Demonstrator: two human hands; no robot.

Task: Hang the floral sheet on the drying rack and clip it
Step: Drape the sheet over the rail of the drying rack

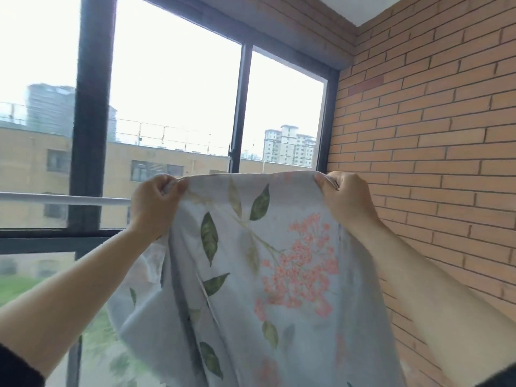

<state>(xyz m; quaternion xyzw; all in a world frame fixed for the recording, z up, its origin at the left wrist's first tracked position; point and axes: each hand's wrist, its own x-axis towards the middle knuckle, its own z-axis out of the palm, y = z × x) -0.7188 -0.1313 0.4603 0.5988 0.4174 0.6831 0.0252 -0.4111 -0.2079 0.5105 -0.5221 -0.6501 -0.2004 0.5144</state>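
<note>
overhead, the floral sheet (259,261), soft and likely light, is pinched along its top edge by the left hand (156,202) at nine o'clock and the right hand (346,199) at three.

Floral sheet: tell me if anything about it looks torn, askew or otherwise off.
Nothing stands out as damaged. The floral sheet hangs between the left hand and right hand, which pinch its top edge roughly level. Only the fabric below the left hand is bunched into folds.
</note>
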